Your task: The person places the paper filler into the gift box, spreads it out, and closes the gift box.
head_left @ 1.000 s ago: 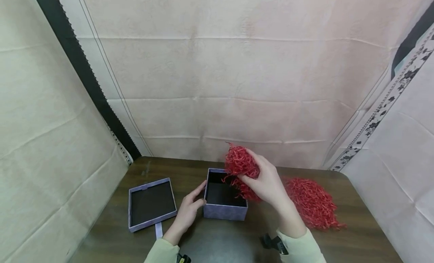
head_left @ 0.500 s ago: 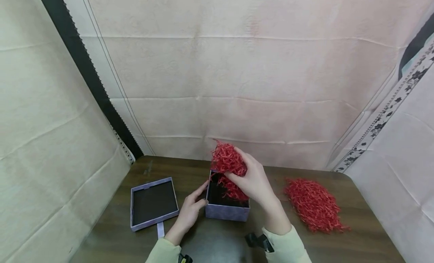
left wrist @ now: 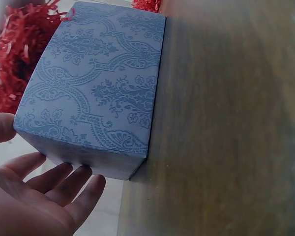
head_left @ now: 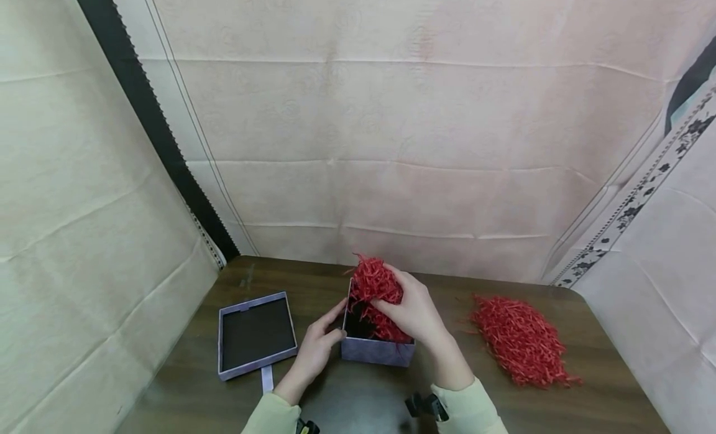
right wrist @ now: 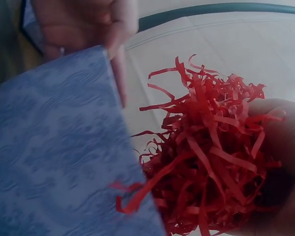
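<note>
A purple-blue patterned box [head_left: 376, 352] with a dark inside stands uncovered on the table. My left hand [head_left: 314, 353] rests against its left side, fingers fairly straight along the wall and the thumb at the near corner of the rim. In the left wrist view, its fingertips [left wrist: 91, 189] touch the box's side. My right hand [head_left: 413, 304] grips a clump of red shredded paper [head_left: 376, 285] at the box mouth. Part of the clump hangs inside the opening and part rises above the rim. Loose strands [right wrist: 132, 196] overlap the box wall in the right wrist view.
The box lid [head_left: 257, 334] lies inside-up to the left, with a ribbon tab [head_left: 267, 379] sticking out at its near edge. A larger heap of red shredded paper [head_left: 520, 341] lies at the right. A pale cloth [head_left: 414, 142] hangs behind the table [head_left: 470, 397].
My right hand has carried the clump of shredded paper left over the box and then down into its opening. My left hand stays against the box.
</note>
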The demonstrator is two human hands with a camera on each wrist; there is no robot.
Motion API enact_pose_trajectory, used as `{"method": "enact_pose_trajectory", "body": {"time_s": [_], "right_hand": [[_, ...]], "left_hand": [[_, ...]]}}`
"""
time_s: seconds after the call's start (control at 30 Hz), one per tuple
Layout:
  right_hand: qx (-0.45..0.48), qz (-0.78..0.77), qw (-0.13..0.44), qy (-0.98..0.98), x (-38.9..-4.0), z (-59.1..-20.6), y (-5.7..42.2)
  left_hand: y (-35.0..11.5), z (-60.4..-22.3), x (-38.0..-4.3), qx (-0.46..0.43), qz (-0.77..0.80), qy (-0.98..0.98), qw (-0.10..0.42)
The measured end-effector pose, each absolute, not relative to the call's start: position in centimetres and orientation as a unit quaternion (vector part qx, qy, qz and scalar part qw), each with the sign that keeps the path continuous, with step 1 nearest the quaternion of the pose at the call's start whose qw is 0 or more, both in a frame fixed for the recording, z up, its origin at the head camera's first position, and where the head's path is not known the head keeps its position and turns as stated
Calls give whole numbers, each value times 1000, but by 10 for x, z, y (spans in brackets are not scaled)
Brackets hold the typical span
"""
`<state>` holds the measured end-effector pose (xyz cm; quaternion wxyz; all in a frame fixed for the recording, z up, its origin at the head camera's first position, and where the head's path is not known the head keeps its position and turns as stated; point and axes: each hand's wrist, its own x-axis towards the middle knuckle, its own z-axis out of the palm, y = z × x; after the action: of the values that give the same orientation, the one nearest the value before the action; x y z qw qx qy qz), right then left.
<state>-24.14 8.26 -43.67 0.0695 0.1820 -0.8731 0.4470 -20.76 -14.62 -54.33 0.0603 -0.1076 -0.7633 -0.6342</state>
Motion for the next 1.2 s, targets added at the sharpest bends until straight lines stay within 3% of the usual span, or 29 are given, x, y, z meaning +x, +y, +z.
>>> {"method": "enact_pose_trajectory", "body": {"time_s": [0.43, 0.93, 1.2], "right_hand": [[196, 396, 52, -895, -255, -465, 85], [239, 250, 19, -938, -263, -467, 76], [257, 250, -12, -933, -263, -461, 82]], "left_hand": [[-145, -542, -207, -103, -639, -760, 61], [-147, -542, -208, -115, -638, -760, 59], [-147, -543, -209, -114, -636, -762, 52]]}}
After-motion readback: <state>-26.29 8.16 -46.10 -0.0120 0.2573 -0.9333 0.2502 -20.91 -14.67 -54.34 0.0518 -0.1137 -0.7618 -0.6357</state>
